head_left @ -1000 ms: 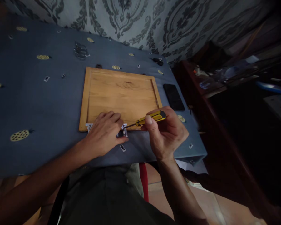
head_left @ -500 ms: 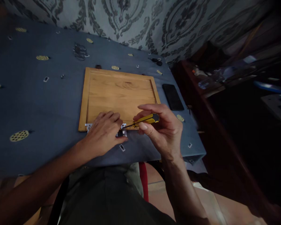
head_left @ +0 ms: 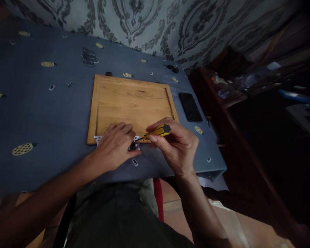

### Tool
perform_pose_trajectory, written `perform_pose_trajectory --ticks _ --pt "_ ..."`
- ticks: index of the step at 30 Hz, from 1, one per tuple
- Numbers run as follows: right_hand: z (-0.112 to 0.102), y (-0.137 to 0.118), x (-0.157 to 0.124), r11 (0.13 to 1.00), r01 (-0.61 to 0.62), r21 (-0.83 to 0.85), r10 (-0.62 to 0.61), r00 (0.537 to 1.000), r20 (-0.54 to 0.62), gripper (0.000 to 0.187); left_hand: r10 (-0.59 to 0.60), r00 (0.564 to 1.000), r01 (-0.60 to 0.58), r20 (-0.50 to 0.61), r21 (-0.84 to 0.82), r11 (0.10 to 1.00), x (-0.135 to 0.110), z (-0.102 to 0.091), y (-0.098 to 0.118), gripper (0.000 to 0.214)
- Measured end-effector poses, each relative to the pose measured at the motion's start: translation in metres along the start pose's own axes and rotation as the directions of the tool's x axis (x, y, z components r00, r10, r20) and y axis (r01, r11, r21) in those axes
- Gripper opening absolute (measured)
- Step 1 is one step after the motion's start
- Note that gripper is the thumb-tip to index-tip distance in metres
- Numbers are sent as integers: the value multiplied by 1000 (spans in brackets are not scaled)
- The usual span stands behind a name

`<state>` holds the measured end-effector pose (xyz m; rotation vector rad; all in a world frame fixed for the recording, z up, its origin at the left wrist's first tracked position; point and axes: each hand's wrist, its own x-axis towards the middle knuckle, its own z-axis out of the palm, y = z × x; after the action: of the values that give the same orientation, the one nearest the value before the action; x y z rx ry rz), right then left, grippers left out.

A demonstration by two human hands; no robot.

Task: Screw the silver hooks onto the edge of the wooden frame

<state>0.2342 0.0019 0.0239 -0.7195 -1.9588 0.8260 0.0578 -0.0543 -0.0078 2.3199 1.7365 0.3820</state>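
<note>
A wooden panel (head_left: 130, 103) lies flat on the blue patterned tablecloth (head_left: 41, 110). At its near edge sits a small metal hinge (head_left: 135, 142). My left hand (head_left: 115, 146) rests palm down on the hinge and the panel's edge, fingers curled over it and pressing it. My right hand (head_left: 177, 146) is closed round a yellow and black screwdriver (head_left: 157, 132), whose thin tip points left and meets the hinge beside my left fingertips.
A black phone (head_left: 190, 106) lies right of the panel. Keys (head_left: 173, 67) and a dark wire object (head_left: 88, 57) lie near the wall. The table's right edge drops to a dark cluttered shelf (head_left: 229, 89). My lap is below the near edge.
My right hand has slid a little left along the screwdriver handle and its fingers have shifted round it. The left hand has stayed on the hinge.
</note>
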Motion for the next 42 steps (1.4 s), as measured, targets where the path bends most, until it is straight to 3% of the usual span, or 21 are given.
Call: perform_pose_trajectory --ticks 13,18,20,23,24,31,42 --pt "10 0 -9 993 -102 -53 95 989 -117 12 23 998 -22 -64 11 1000 -2 6 -2 36" --pt "10 -2 -6 996 -85 -10 84 992 -93 17 14 999 -14 -46 -2 1000 -2 4 -1 36" --pt "9 -4 -3 998 -45 49 53 980 -190 20 4 999 -5 -41 -12 1000 -2 2 -1 34" --pt "7 -9 0 996 13 90 27 899 -438 26 -4 1000 4 -19 -19 1000 -1 0 0 31" --pt "6 -10 0 997 16 81 24 880 -474 27 -3 1000 3 -9 -19 1000 -1 -1 1 31" --pt "5 -2 -8 999 -18 -48 2 947 -321 23 -1 1000 1 -15 4 1000 0 -1 1 32" --pt "10 4 -13 999 -29 -41 17 965 -260 19 -7 1000 7 6 19 1000 1 -3 2 31"
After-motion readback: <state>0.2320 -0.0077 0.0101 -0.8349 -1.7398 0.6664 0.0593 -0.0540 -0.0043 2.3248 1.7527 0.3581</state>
